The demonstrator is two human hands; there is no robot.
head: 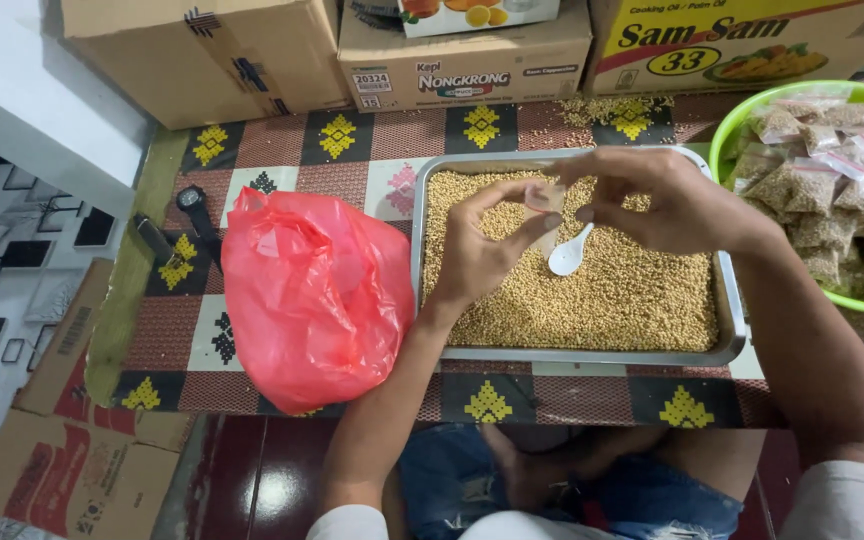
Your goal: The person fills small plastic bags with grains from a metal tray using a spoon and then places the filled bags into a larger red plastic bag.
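Observation:
A metal tray (418, 262) full of small tan seeds (632, 295) lies on the patterned mat in front of me. Both hands hover over it. My left hand (477, 250) pinches the edge of a small clear plastic bag (548, 199) between thumb and fingers. My right hand (662, 200) grips the same little bag from the other side and also holds a white plastic spoon (567, 255), whose bowl hangs just above the seeds. Whether the bag has seeds in it I cannot tell.
A puffed red plastic bag (312, 290) sits left of the tray. A green basin (727, 130) with several filled seed packets (832, 185) stands at the right. Cardboard boxes (462, 65) line the far edge. A wristwatch (192, 205) and a dark lighter (152, 238) lie at the left.

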